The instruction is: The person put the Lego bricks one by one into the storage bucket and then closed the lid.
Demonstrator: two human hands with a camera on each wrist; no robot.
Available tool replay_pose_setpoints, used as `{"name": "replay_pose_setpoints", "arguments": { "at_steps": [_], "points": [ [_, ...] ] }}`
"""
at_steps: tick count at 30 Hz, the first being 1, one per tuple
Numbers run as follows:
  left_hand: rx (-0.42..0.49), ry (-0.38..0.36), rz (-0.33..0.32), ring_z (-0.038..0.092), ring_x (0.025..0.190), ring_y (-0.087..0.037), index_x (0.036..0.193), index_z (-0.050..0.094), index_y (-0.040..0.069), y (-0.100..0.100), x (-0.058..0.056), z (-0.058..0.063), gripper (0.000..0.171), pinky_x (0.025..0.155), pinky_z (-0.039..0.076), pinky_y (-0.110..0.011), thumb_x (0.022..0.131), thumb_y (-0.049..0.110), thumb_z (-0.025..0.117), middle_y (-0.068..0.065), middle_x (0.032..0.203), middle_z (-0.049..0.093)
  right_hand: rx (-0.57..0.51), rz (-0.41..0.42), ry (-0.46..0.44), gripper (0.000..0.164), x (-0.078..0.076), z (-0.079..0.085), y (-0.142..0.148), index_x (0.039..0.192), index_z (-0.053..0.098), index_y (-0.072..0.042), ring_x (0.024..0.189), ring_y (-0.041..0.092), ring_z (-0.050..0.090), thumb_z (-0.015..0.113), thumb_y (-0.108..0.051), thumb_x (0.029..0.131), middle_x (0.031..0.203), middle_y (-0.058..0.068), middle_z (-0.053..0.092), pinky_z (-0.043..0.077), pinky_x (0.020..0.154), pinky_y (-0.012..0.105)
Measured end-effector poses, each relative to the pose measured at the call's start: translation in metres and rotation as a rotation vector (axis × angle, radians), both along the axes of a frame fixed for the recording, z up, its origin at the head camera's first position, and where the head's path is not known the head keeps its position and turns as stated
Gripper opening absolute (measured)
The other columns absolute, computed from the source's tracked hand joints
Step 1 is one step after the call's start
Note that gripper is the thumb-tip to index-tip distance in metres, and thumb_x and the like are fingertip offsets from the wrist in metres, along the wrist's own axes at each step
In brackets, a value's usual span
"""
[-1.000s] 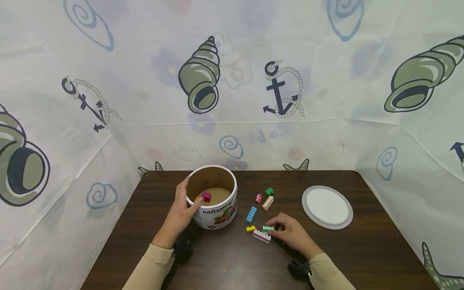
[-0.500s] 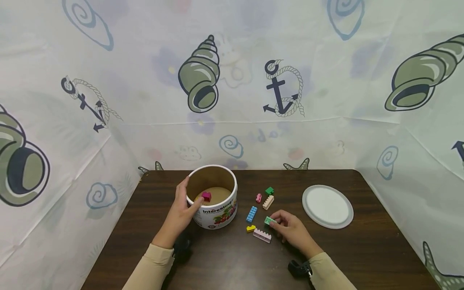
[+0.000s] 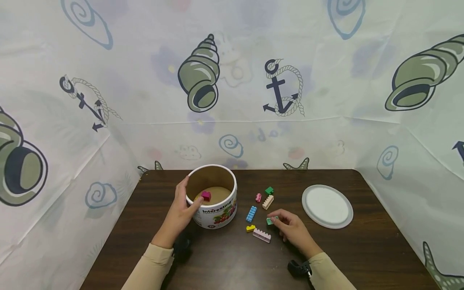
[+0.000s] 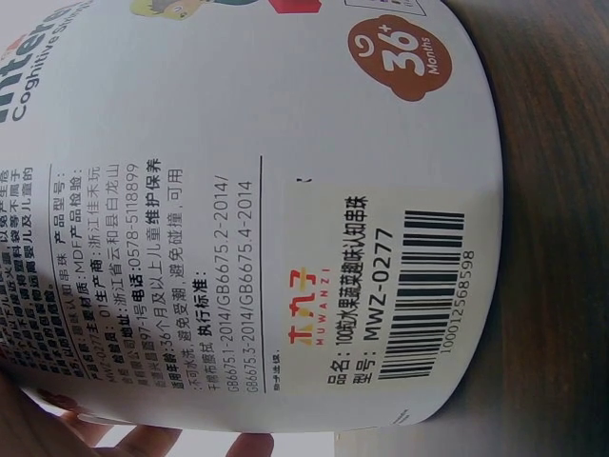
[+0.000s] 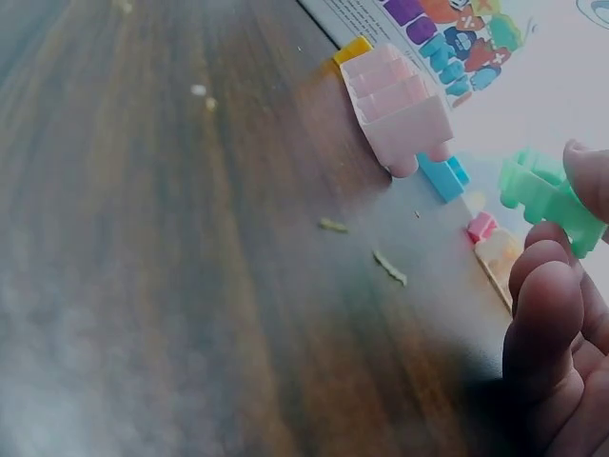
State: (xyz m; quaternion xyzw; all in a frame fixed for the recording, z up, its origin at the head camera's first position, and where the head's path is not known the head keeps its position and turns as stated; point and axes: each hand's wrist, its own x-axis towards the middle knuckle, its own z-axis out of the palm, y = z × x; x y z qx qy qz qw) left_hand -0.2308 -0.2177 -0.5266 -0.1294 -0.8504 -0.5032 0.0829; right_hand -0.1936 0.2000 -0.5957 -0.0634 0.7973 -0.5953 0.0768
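My left hand (image 3: 181,213) holds the left side of a white printed bucket (image 3: 219,217), thumb at its rim. A magenta toy brick (image 3: 206,196) lies inside. My right hand (image 3: 291,229) pinches a mint-green toy brick (image 5: 547,195) between thumb and fingers, its studs showing in the right wrist view. Nearest to that hand are a pale pink brick (image 3: 262,235), a small yellow brick (image 3: 251,228) and a blue brick (image 3: 251,214). Farther back lie a cream brick (image 3: 268,202), a small pink brick (image 3: 258,197) and a green brick (image 3: 269,191).
A round white lid (image 3: 327,206) lies at the right of the dark wooden table (image 3: 232,266). Small yellowish scraps (image 5: 389,268) show on the tabletop. A patterned cloth (image 3: 246,88) hangs behind and at both sides.
My right hand has drawn the mint-green brick up and away from the pale pink brick, then turned it slightly in the fingers. My left hand stays on the bucket.
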Motion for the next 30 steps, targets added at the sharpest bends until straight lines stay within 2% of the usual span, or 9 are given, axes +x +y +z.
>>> {"name": "replay_pose_setpoints", "arguments": {
  "at_steps": [8, 11, 15, 19, 23, 27, 30],
  "points": [
    [-0.02, 0.019, 0.011, 0.033, 0.16, -0.044, 0.175, 0.012, 0.015, -0.0018, -0.0021, -0.0011, 0.098, 0.127, 0.028, -0.074, 0.103, 0.04, 0.073, -0.017, 0.176, 0.02, -0.032, -0.039, -0.026, 0.032, 0.0011, 0.0033, -0.0024, 0.124, 0.078, -0.017, 0.068, 0.02, 0.06, 0.068, -0.043, 0.108, 0.094, 0.019, 0.064, 0.055, 0.051, 0.033],
    [-0.025, 0.022, 0.014, 0.034, 0.159, -0.043, 0.175, 0.013, 0.015, -0.0025, -0.0028, -0.002, 0.098, 0.127, 0.029, -0.073, 0.103, 0.039, 0.074, -0.017, 0.176, 0.02, -0.034, -0.052, -0.038, 0.027, 0.0013, 0.0043, -0.0027, 0.128, 0.074, -0.018, 0.068, 0.022, 0.06, 0.07, -0.035, 0.108, 0.095, 0.018, 0.063, 0.055, 0.052, 0.034],
    [-0.025, 0.025, 0.015, 0.034, 0.159, -0.043, 0.175, 0.013, 0.015, -0.003, -0.0024, -0.0024, 0.098, 0.127, 0.029, -0.073, 0.103, 0.039, 0.074, -0.017, 0.176, 0.02, -0.023, -0.063, -0.04, 0.028, 0.0001, 0.0027, -0.0027, 0.131, 0.071, -0.018, 0.067, 0.022, 0.06, 0.075, -0.025, 0.105, 0.096, 0.015, 0.062, 0.056, 0.053, 0.033],
    [-0.026, 0.029, 0.013, 0.035, 0.159, -0.044, 0.175, 0.013, 0.015, -0.0024, -0.0023, -0.0035, 0.097, 0.127, 0.029, -0.074, 0.103, 0.037, 0.074, -0.018, 0.175, 0.021, -0.018, -0.055, -0.035, 0.025, -0.0003, -0.0004, -0.0017, 0.124, 0.073, -0.019, 0.065, 0.02, 0.059, 0.079, -0.031, 0.102, 0.094, 0.013, 0.061, 0.055, 0.053, 0.032],
    [-0.024, 0.025, 0.012, 0.035, 0.158, -0.043, 0.175, 0.014, 0.015, -0.0022, -0.0019, -0.0042, 0.096, 0.127, 0.029, -0.073, 0.103, 0.035, 0.074, -0.017, 0.175, 0.021, -0.038, -0.041, -0.028, 0.025, 0.0005, -0.0011, -0.0007, 0.117, 0.074, -0.018, 0.065, 0.019, 0.059, 0.078, -0.039, 0.102, 0.092, 0.016, 0.062, 0.055, 0.051, 0.033],
    [-0.007, 0.03, 0.009, 0.035, 0.158, -0.043, 0.175, 0.015, 0.014, -0.0027, -0.0012, -0.0038, 0.096, 0.127, 0.03, -0.073, 0.103, 0.035, 0.074, -0.017, 0.175, 0.022, -0.068, -0.05, -0.035, 0.029, 0.0001, 0.0025, -0.0016, 0.117, 0.074, -0.016, 0.068, 0.02, 0.06, 0.077, -0.041, 0.102, 0.097, 0.02, 0.063, 0.056, 0.052, 0.033],
    [0.0, 0.031, 0.003, 0.035, 0.158, -0.044, 0.175, 0.014, 0.013, -0.0016, -0.0003, -0.0051, 0.096, 0.127, 0.03, -0.072, 0.103, 0.036, 0.074, -0.018, 0.175, 0.022, -0.079, -0.073, -0.05, 0.031, 0.0005, 0.0082, -0.0031, 0.121, 0.074, -0.017, 0.072, 0.023, 0.061, 0.079, -0.04, 0.101, 0.101, 0.018, 0.062, 0.056, 0.053, 0.033]
  ]
}}
